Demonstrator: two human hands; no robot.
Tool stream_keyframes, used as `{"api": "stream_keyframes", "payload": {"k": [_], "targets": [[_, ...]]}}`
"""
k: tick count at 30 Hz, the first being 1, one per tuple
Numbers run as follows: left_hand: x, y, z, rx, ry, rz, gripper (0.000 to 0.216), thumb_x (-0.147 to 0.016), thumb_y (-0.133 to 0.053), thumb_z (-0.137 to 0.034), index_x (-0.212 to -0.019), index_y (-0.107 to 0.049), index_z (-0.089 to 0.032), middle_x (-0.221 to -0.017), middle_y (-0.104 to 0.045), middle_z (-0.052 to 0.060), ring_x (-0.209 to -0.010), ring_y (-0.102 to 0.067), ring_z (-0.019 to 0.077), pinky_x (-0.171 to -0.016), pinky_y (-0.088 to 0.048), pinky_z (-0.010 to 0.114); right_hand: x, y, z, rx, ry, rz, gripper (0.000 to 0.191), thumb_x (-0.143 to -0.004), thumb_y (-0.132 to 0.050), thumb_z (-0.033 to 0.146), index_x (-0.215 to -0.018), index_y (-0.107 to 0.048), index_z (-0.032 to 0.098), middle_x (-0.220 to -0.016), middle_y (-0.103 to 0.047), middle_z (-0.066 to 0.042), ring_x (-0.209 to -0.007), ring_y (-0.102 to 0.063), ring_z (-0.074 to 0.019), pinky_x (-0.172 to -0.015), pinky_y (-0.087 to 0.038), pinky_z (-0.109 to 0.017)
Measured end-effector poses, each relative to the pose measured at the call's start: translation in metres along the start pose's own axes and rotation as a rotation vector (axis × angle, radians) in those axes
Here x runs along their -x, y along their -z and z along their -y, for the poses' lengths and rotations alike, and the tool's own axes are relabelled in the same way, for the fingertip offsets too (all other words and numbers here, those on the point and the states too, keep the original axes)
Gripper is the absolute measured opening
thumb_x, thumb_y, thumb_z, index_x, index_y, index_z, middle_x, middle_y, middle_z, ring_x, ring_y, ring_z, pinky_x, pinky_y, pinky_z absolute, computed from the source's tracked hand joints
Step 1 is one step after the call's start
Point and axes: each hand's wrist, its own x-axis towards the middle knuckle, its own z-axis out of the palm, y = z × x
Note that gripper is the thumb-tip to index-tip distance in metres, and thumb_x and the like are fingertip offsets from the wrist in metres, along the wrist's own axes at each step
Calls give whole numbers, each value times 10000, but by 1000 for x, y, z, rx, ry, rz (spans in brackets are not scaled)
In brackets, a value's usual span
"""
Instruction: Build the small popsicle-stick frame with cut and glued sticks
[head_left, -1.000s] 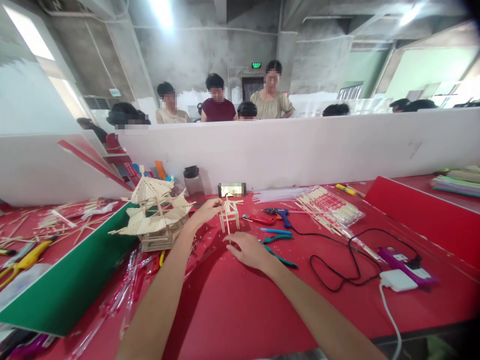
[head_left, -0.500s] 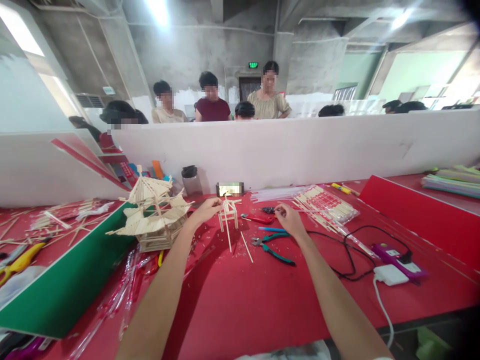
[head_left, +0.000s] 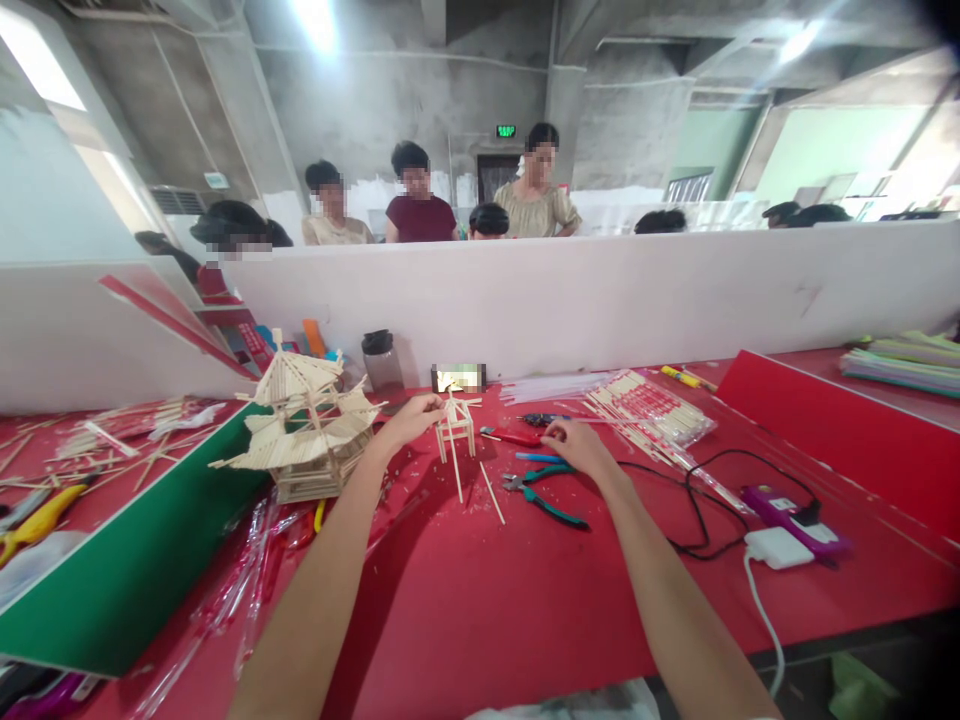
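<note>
Left of frame (head_left: 456, 432), pagoda (head_left: 306, 428); right, pliers (head_left: 546, 497); behind, phone (head_left: 458, 378) and jar (head_left: 382, 364); far right, charger (head_left: 775, 547).

no legible text; green door sign (head_left: 505, 131) too blurred

Two stick models (head_left: 307, 432), two hands (head_left: 412, 418), one jar (head_left: 381, 362).

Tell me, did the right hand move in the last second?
Yes. The right hand went right and farther from the person: it was left of the green-handled pliers, now it lies beyond them, near the red-handled tool.
</note>
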Motion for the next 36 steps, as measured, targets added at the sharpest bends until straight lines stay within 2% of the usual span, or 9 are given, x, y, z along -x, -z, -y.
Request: {"api": "stream_keyframes", "payload": {"k": [3, 6, 10, 13, 15, 18, 23, 31, 36], "targets": [[1, 0, 0, 6, 9, 5, 191, -727, -584, -332, -788, -542, -156, -654, -503, -44, -567, -425, 95, -577, -337, 231, 1, -15, 14, 52, 72, 139, 190, -806, -671, 395, -849, -697, 212, -841, -721, -46, -776, -652, -186, -650, -403, -245], [2, 0, 0, 2, 21, 2, 191, -733, -581, -335, -792, -542, -157, -663, -513, -40, -575, -430, 96, -575, -338, 228, 3, -26, 27, 108, 100, 185, 151, -832, -660, 349, -847, -694, 203, -865, -721, -57, -843, -651, -192, -712, -403, -244], [1, 0, 1, 4, 22, -2, 186, -736, -579, -336, -783, -535, -161, -647, -508, -40, -574, -425, 98, -569, -335, 226, 4, -27, 35, 165, 94, 171, 144, -896, -588, 309, -890, -653, 181, -876, -708, -82, -846, -649, -204, -728, -394, -253], [2, -1, -1, 10, 13, -5, 183, -731, -586, -330, -774, -535, -160, -652, -507, -38, -583, -424, 98, -570, -333, 226, 5, -23, 38, 109, 120, 126, 163, -957, -457, 227, -1045, -575, 159, -863, -695, -84, -785, -645, -191, -696, -387, -252], [3, -2, -3, 23, 7, -13, 184, -726, -591, -324, -782, -541, -156, -665, -509, -36, -592, -429, 98, -575, -332, 227, 5, -21, 41, 51, 174, 92, 198, -983, -370, 203, -1070, -541, 155, -927, -690, -97, -846, -645, -191, -730, -395, -255], [5, -3, -5, 26, 8, -18, 186, -725, -591, -326, -780, -548, -153, -661, -508, -36, -585, -424, 99, -574, -325, 232, 5, -21, 46, 73, 206, 112, 257, -1009, -309, 263, -1040, -548, 173, -995, -685, -116, -924, -646, -214, -755, -407, -271], [5, -3, -4, 24, -1, -12, 172, -739, -581, -318, -780, -544, -155, -661, -530, -31, -584, -433, 103, -577, -332, 235, 3, -26, 49, 279, 119, 190, 352, -1014, -280, 394, -1139, -558, 218, -864, -707, -116, -774, -678, -250, -632, -395, -281], [8, -3, -10, 40, 6, -16, 158, -729, -582, -296, -772, -545, -149, -662, -517, -33, -592, -433, 101, -583, -337, 234, 3, -25, 55, 320, 130, 169, 369, -966, -390, 506, -1163, -552, 239, -929, -711, -117, -877, -683, -282, -665, -415, -289], [11, -3, -15, -3, 14, -30, 123, -735, -571, -273, -746, -534, -157, -633, -484, -41, -584, -400, 100, -565, -308, 228, 10, -19, 56, 302, 76, 179, 599, -862, -581, 494, -1344, -409, 182, -888, -704, -156, -844, -682, -327, -696, -448, -339]]}}
